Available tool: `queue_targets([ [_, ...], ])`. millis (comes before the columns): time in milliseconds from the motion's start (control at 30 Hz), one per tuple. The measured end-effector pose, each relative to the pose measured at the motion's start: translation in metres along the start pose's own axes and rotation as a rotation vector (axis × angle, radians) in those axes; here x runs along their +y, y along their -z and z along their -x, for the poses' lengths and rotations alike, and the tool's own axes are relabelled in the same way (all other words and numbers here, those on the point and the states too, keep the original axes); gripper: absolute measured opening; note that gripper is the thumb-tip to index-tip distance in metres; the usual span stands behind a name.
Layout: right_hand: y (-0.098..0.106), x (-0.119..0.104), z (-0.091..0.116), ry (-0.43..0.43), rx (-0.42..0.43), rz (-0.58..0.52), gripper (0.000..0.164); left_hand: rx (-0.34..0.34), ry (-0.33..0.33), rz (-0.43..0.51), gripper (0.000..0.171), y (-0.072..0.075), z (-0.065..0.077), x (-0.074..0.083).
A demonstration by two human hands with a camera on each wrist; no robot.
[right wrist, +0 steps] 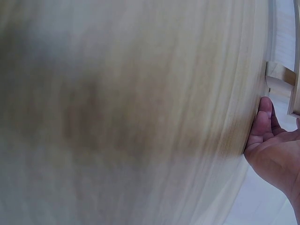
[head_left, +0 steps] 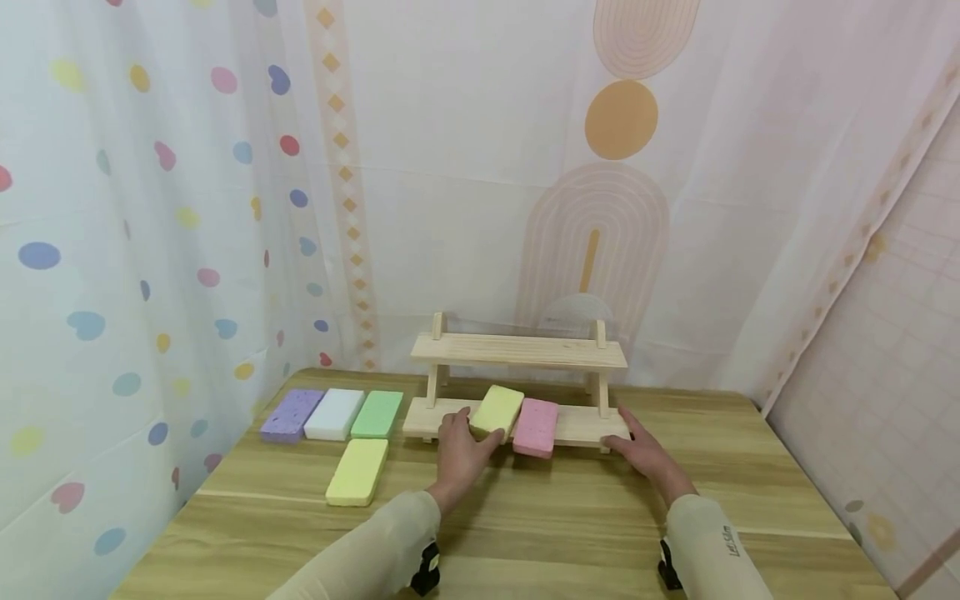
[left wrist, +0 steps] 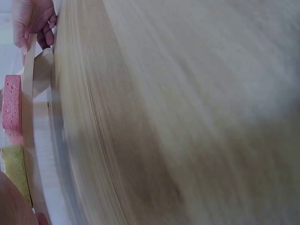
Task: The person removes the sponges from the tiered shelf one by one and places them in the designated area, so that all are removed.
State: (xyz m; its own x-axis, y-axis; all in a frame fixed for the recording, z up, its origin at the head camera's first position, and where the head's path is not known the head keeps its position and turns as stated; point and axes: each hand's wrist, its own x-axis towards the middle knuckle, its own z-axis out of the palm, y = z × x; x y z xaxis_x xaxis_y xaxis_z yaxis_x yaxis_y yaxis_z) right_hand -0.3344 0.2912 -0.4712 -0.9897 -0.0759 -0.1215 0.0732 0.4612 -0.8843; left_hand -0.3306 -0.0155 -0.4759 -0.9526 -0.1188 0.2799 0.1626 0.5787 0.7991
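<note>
A two-tier wooden rack stands toward the back of the table. On its lower board, my left hand grips a yellow sponge, thumb at its front end and fingers along its left side. Close to the right of it a pink sponge lies across the board, its front end jutting past the edge. My right hand holds the right end of the lower board; in the right wrist view its fingers curl beside the rack's foot.
Left of the rack, purple, white and green sponges lie in a row on the wood-grain table. Another yellow sponge lies in front of the green one. Patterned curtains hang behind and beside the table.
</note>
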Motion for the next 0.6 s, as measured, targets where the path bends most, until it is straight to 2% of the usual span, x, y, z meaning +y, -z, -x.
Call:
queue_targets([
  [300,0.0012,-0.0007,-0.0003,0.001,0.007,-0.004,0.088,0.0,0.0,-0.051,0.081,-0.0026,-0.0022,0.0031],
  [600,0.001,-0.0019,0.0004,0.006,-0.01,-0.001,0.087,-0.004,-0.013,-0.083,0.079,-0.0053,-0.0035,0.0026],
])
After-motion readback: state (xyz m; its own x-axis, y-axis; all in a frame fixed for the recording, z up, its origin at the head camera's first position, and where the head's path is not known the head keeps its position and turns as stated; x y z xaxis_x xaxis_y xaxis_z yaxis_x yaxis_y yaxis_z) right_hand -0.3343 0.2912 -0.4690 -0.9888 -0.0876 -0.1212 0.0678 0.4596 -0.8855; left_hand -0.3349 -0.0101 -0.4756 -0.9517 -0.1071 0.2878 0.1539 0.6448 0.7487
